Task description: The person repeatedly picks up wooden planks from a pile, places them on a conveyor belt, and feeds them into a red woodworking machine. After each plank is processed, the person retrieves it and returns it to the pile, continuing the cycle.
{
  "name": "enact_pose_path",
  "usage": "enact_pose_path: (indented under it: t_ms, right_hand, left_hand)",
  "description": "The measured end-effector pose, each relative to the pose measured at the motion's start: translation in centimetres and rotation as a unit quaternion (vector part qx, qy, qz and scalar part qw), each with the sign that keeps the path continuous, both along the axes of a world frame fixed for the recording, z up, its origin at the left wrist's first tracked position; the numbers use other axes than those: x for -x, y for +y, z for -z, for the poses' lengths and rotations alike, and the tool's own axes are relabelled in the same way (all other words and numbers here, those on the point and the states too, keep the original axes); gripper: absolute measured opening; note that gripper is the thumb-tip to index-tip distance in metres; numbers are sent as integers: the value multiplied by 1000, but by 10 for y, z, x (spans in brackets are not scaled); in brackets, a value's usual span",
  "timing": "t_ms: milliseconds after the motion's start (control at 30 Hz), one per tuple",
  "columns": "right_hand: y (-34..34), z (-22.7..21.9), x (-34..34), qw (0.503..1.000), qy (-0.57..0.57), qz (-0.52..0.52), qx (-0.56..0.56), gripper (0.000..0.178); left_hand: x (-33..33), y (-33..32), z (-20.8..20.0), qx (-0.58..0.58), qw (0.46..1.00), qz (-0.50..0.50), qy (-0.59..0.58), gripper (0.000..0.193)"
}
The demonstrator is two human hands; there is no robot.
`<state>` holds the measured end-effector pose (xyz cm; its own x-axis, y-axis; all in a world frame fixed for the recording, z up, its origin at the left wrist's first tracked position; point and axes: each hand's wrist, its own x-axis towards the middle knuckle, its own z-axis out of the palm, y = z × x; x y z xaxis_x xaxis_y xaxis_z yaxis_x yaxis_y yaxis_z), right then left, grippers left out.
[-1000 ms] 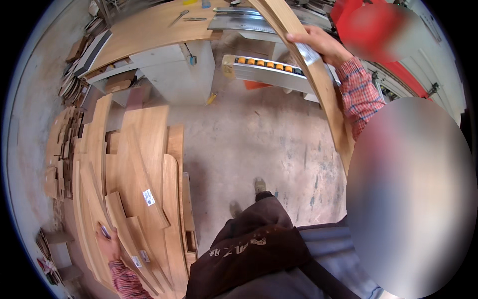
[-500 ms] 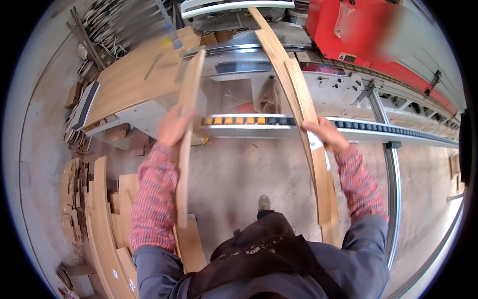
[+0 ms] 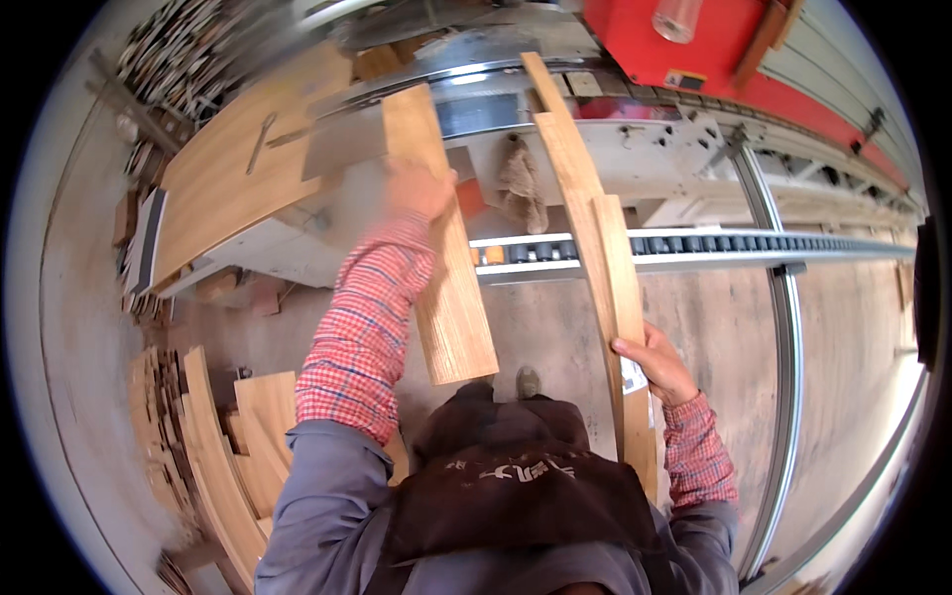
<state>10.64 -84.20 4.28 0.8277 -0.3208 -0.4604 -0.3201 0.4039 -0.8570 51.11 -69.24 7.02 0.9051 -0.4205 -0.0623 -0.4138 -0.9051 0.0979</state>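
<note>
Bundle of long narrow pale-wood boards point(image 3: 610, 268), right hand point(image 3: 662, 367) gripping its near part, thumb point(image 3: 635, 352) over upper face, wide light-brown wooden board point(image 3: 451, 302) at left, blurred left hand point(image 3: 421, 188) clasped across its far half, small white label point(image 3: 633, 376) by thumb.

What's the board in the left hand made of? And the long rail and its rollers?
The board in the left hand looks like wood, smooth and faintly glossy: it's tan with streaky grain, though it could be veneer. The long rail seems to be bare metal, because it's silvery and shiny. Its rollers, solid black or orange, could be plastic or rubber.
</note>
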Motion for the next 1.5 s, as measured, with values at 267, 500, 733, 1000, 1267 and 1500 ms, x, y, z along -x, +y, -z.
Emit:
enact_pose_path:
  t_ms: [267, 500, 733, 1000, 1267, 1500]
  right_hand:
    - [18, 7, -31, 999, 4, 40, -6, 48]
    - [46, 1, -44, 997, 28, 59, 47, 51]
    - [38, -10, -51, 996, 70, 49, 22, 36]
    - [18, -1, -16, 993, 113, 25, -8, 32]
    - [13, -16, -7, 989, 112, -1, -94, 34]
    - [8, -13, -5, 990, 103, -20, -98, 33]
  left_hand:
    - [-11, -68, -35, 135, 931, 299, -159, 62]
    - [35, -160, 48, 210, 861, 436, -156, 65]
    - [22, -171, 50, 163, 905, 379, -100, 70]
    - [-13, -183, 42, 135, 928, 327, -120, 68]
    - [-64, -215, 42, 145, 891, 353, -247, 57]
    - [-95, -232, 49, 173, 823, 526, -130, 37]
